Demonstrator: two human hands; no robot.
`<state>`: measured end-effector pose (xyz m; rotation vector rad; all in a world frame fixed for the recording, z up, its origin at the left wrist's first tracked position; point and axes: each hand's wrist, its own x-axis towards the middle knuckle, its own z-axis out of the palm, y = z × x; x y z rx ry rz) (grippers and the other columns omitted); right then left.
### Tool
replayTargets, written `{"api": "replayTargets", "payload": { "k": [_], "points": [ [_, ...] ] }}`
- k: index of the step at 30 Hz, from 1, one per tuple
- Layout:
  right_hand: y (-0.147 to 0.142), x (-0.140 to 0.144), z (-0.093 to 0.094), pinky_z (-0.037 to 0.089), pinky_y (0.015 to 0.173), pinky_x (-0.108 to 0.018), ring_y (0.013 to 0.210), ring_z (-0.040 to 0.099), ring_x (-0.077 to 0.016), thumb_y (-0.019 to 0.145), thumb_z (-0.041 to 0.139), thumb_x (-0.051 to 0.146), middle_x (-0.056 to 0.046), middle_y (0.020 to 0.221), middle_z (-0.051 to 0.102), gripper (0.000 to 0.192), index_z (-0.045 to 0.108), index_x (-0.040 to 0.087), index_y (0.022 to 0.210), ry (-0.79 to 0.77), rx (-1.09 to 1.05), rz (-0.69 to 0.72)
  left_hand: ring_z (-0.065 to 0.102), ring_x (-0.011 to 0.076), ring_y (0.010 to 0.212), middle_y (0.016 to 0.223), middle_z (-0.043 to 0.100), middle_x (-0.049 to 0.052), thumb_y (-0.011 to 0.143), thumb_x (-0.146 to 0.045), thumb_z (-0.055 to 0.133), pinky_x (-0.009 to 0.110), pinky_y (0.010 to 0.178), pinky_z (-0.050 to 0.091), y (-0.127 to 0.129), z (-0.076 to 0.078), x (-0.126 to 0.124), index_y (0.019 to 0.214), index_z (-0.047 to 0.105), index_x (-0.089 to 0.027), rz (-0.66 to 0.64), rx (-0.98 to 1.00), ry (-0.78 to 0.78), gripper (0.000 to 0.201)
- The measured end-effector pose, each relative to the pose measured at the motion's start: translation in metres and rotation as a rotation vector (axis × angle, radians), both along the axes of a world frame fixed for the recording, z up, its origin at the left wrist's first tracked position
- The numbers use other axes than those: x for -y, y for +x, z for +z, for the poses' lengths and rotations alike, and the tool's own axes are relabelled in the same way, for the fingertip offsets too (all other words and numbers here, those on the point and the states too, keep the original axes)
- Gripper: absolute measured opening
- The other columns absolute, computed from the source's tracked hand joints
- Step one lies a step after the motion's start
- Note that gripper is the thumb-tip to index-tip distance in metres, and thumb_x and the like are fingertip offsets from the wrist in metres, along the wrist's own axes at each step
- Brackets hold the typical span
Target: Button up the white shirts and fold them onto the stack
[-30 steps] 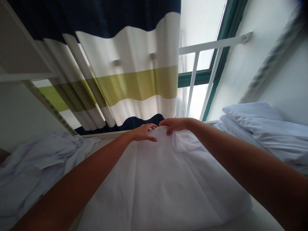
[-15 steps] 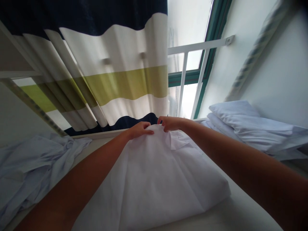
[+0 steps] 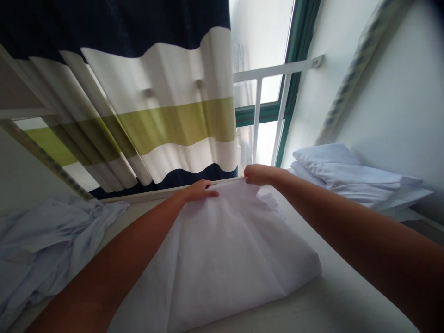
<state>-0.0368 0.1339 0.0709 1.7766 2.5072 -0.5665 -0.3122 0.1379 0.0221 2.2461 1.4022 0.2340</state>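
I see the white shirt spread below both outstretched arms; left hand and right hand pinch its far edge.

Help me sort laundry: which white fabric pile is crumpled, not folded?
The heap of pale cloth at far left; it lies rumpled, while the sheet under both hands and the stack at right are folded flat.

Curtain: striped navy, white and olive curtain, hanging just beyond the fingers.
Window: green-framed window past the fingers, with a white rail across it.
Wall: plain white wall, right of the fingers.
Light: bright daylight through the glass.
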Motion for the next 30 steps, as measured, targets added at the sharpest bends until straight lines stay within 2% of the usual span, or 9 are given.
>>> {"api": "replayTargets", "payload": {
  "k": [4, 7, 12, 15, 19, 21, 23, 27, 30],
  "points": [
    [0.011, -0.003, 0.002, 0.049, 0.075, -0.036, 0.09, 0.065, -0.0269, 0.087, 0.061, 0.029, -0.013, 0.109, 0.067, 0.021, 0.066, 0.018, 0.104, 0.142, 0.018, -0.03, 0.061, 0.0229, 0.08, 0.091, 0.068, 0.004, 0.072, -0.077, 0.056, 0.029, 0.065, 0.039, 0.002, -0.003, -0.001, 0.089, 0.065, -0.02, 0.034, -0.045, -0.001, 0.061],
    [0.018, -0.005, -0.002, 0.046, 0.085, -0.042, 0.095, 0.063, -0.0277, 0.089, 0.061, 0.034, -0.01, 0.109, 0.066, 0.023, 0.063, 0.022, 0.108, 0.252, 0.052, -0.058, 0.064, 0.0254, 0.086, 0.097, 0.071, 0.007, 0.075, -0.082, 0.048, 0.03, 0.071, 0.042, 0.005, -0.003, -0.004, 0.097, 0.069, -0.02, 0.081, -0.137, 0.039, 0.07],
    [0.019, 0.002, -0.019, 0.037, 0.095, -0.056, 0.111, 0.055, -0.0348, 0.092, 0.058, 0.032, -0.015, 0.122, 0.06, 0.033, 0.054, 0.019, 0.122, 0.433, 0.111, -0.112, 0.064, 0.0251, 0.076, 0.08, 0.07, 0.01, 0.082, -0.084, 0.031, 0.032, 0.069, 0.042, 0.01, -0.001, -0.004, 0.073, 0.067, -0.018, 0.142, -0.284, 0.089, 0.075],
    [0.013, 0.018, -0.029, 0.036, 0.096, -0.056, 0.115, 0.052, -0.0352, 0.096, 0.049, 0.027, -0.018, 0.126, 0.056, 0.03, 0.053, 0.017, 0.124, 0.499, 0.125, -0.112, 0.064, 0.0235, 0.076, 0.081, 0.069, 0.007, 0.085, -0.075, 0.041, 0.031, 0.069, 0.044, 0.014, 0.001, 0.002, 0.076, 0.066, -0.019, 0.127, -0.258, 0.16, 0.062],
    [0.013, 0.055, -0.048, 0.039, 0.099, -0.048, 0.119, 0.052, -0.0307, 0.097, 0.048, 0.035, -0.014, 0.132, 0.056, 0.031, 0.056, 0.021, 0.125, 0.507, 0.074, 0.113, 0.059, 0.028, 0.103, 0.11, 0.066, 0.009, 0.087, -0.054, 0.055, 0.036, 0.082, 0.045, 0.018, 0.004, 0.021, 0.103, 0.063, -0.02, 0.214, -0.22, 0.358, 0.038],
    [0.018, 0.076, -0.06, 0.04, 0.101, -0.049, 0.124, 0.052, -0.031, 0.098, 0.046, 0.043, -0.014, 0.139, 0.053, 0.039, 0.055, 0.022, 0.13, 0.441, 0.05, 0.205, 0.055, 0.0303, 0.112, 0.118, 0.063, 0.009, 0.088, -0.046, 0.056, 0.04, 0.088, 0.045, 0.017, 0.006, 0.038, 0.108, 0.062, -0.022, 0.272, -0.227, 0.48, 0.032],
    [0.025, 0.094, -0.075, 0.036, 0.106, -0.055, 0.133, 0.046, -0.0332, 0.098, 0.042, 0.051, -0.014, 0.148, 0.047, 0.05, 0.05, 0.022, 0.139, 0.346, 0.062, 0.224, 0.055, 0.0304, 0.113, 0.12, 0.062, 0.008, 0.09, -0.043, 0.054, 0.044, 0.09, 0.046, 0.011, 0.008, 0.063, 0.107, 0.063, -0.024, 0.277, -0.252, 0.53, 0.027],
    [0.038, 0.115, -0.101, 0.021, 0.114, -0.065, 0.148, 0.024, -0.0363, 0.099, 0.033, 0.059, -0.015, 0.162, 0.026, 0.067, 0.033, 0.02, 0.154, 0.29, 0.105, 0.15, 0.052, 0.0313, 0.124, 0.133, 0.059, 0.007, 0.092, -0.049, 0.052, 0.049, 0.097, 0.045, -0.018, 0.005, 0.133, 0.11, 0.065, -0.026, 0.214, -0.329, 0.403, 0.031],
    [0.045, 0.121, -0.112, 0.016, 0.116, -0.066, 0.15, 0.018, -0.0356, 0.1, 0.027, 0.059, -0.014, 0.163, 0.022, 0.069, 0.029, 0.018, 0.155, 0.345, 0.118, 0.094, 0.042, 0.0311, 0.138, 0.151, 0.047, 0.005, 0.094, -0.056, 0.046, 0.053, 0.106, 0.039, -0.053, -0.006, 0.196, 0.127, 0.059, -0.031, 0.201, -0.397, 0.346, 0.043]
  ]
}}
